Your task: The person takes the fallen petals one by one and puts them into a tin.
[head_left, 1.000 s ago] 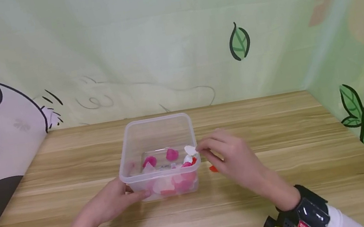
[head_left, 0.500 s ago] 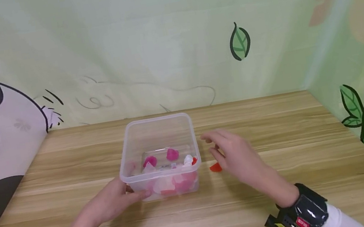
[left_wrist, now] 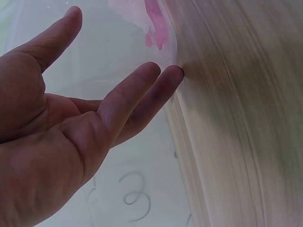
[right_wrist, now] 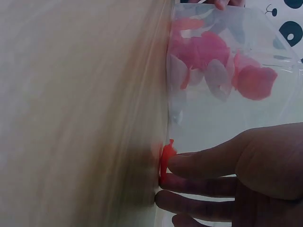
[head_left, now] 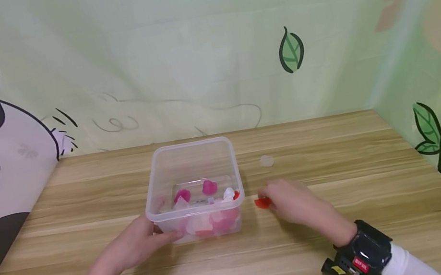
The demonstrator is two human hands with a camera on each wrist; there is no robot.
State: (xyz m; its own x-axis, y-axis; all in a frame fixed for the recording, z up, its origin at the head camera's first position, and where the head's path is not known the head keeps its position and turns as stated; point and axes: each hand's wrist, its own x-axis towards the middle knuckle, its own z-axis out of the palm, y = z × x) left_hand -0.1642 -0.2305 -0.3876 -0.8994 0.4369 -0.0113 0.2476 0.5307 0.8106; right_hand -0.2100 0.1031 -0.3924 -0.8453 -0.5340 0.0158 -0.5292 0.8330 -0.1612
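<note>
A clear plastic box [head_left: 196, 211] stands mid-table with pink, magenta, white and red petals [head_left: 209, 187] inside. My left hand [head_left: 139, 241] rests against its front left corner, thumb along the front wall. In the left wrist view the fingers [left_wrist: 128, 94] are spread and fairly straight at the box. Right of the box, my right hand [head_left: 292, 201] is low at the table and pinches a red petal [head_left: 262, 203]. The right wrist view has this red petal [right_wrist: 166, 158] between thumb and index fingertip, at the tabletop.
A pale, whitish petal [head_left: 267, 161] lies on the wooden table [head_left: 337, 152] behind the right hand. A printed cloth backdrop [head_left: 208, 61] with a panda and leaves rises behind the table and on both sides.
My right hand let go of a white petal by the box's right wall, moved down toward me and took hold of the red petal. A pale petal now shows behind it. The left hand stayed put.
</note>
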